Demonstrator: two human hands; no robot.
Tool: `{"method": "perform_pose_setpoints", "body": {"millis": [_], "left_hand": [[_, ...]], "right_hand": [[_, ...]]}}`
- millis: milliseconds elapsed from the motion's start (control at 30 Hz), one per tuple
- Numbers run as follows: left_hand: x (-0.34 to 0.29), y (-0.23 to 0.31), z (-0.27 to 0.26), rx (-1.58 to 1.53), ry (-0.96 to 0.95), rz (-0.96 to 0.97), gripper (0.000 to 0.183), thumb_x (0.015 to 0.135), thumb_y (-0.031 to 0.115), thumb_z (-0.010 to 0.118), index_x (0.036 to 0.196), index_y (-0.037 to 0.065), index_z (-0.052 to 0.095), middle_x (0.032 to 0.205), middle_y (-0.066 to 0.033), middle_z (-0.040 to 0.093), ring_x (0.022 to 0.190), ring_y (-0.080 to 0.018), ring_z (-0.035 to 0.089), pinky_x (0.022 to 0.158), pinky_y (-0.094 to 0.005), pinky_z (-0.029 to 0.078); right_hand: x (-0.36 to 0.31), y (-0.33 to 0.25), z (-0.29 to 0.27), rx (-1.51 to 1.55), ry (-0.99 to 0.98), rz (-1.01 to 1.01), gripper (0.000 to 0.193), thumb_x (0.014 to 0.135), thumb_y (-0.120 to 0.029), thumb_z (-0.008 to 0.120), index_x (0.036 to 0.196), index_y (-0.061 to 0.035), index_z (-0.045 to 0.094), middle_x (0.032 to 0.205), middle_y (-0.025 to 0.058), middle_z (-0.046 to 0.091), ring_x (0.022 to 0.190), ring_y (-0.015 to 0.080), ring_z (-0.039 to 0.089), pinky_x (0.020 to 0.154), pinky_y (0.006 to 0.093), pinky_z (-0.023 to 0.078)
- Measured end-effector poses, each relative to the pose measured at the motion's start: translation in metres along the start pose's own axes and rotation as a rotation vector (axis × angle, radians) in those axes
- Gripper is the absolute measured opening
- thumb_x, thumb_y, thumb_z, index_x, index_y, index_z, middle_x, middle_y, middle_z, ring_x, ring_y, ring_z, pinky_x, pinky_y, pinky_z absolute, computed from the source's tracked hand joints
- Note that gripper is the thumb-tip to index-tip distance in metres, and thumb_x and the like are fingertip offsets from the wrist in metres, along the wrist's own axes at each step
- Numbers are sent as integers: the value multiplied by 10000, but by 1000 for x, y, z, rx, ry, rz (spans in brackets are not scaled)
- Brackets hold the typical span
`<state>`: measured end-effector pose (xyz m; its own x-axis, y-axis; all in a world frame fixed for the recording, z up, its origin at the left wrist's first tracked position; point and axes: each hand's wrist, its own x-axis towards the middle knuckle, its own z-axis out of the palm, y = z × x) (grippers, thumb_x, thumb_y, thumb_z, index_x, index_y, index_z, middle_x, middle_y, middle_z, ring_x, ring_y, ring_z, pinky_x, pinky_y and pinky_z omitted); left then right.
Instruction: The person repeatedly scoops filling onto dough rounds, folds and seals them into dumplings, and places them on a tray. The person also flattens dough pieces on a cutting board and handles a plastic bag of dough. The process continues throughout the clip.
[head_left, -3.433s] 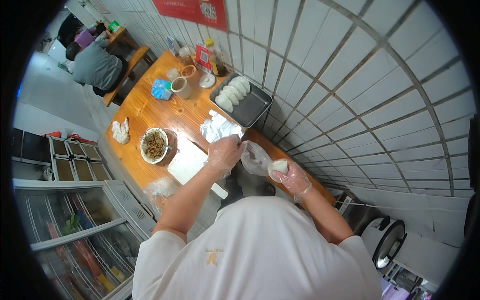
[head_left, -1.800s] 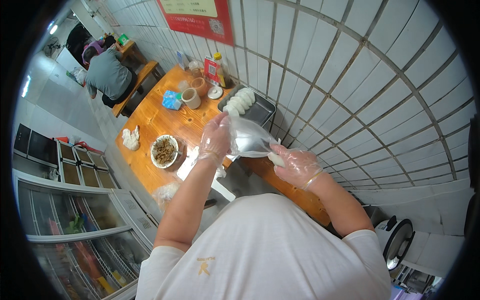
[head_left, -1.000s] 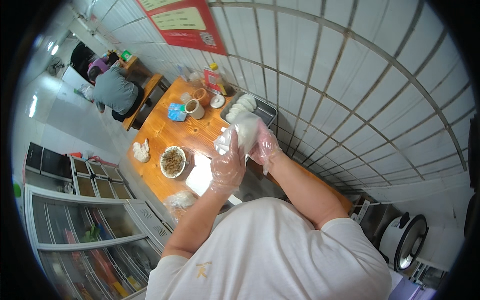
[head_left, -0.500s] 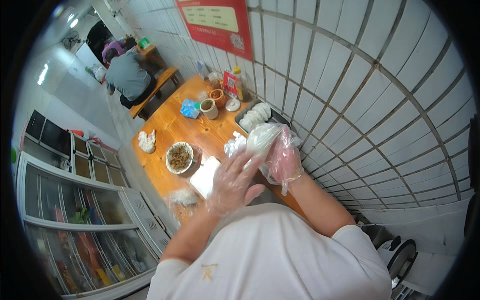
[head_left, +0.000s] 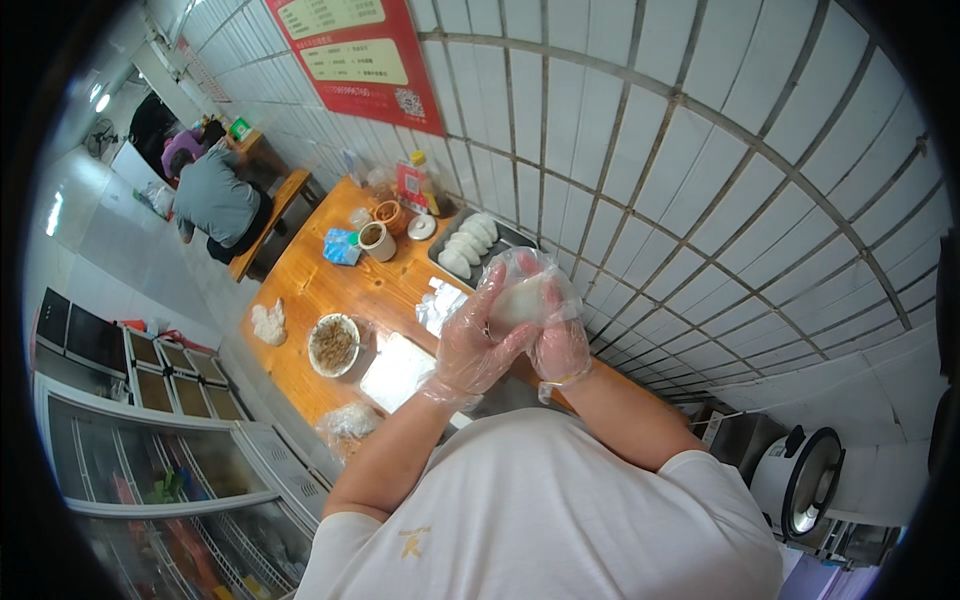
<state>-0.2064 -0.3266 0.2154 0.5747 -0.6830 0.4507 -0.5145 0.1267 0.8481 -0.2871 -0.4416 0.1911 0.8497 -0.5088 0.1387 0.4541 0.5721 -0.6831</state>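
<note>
Both my hands wear clear plastic gloves and meet in front of my chest, over the table's right edge. Between them is a smooth piece of white dough [head_left: 517,305]. My left hand [head_left: 472,345] grips its left side, fingers curved and thumb toward the right hand. My right hand [head_left: 560,335] wraps the other side, its fingertips bent over the dough. Just beyond them, against the wall, a grey metal tray [head_left: 512,241] carries several white half-moon dumplings [head_left: 467,245]. Left of my hands lie a white board [head_left: 398,371] and a bowl of brown crumbly filling [head_left: 333,345].
On the wooden table [head_left: 290,330] are a dough lump [head_left: 268,322], a bagged bundle [head_left: 350,428], crumpled white paper [head_left: 438,305], a blue packet [head_left: 341,247] and condiment jars [head_left: 377,241]. The tiled wall [head_left: 620,150] closes the right side. People sit farther back.
My left hand has moved from flat and spread beside the dough to gripping it. My right hand has turned so its fingertips fold over the dough. The view has shifted slightly.
</note>
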Motion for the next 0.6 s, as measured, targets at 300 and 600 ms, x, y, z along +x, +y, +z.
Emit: {"method": "perform_pose_setpoints", "body": {"millis": [300, 600], "left_hand": [[25, 12, 47, -942, 246, -465, 180, 914, 111, 699, 1044, -11, 672, 989, -38, 653, 901, -115, 586, 827, -269, 494], [38, -6, 15, -84, 88, -177, 98, 896, 114, 711, 849, 33, 681, 812, -12, 596, 764, -139, 536, 700, -311, 438]], "right_hand": [[10, -10, 13, -114, 24, -204, 693, 1037, -620, 409, 1417, -46, 487, 1306, 66, 519, 1195, 183, 521, 1056, 339, 414], [-54, -62, -50, -84, 657, -97, 651, 1016, -370, 511, 1563, -77, 312, 1448, 110, 523, 1296, 243, 517, 1097, 445, 405]]}}
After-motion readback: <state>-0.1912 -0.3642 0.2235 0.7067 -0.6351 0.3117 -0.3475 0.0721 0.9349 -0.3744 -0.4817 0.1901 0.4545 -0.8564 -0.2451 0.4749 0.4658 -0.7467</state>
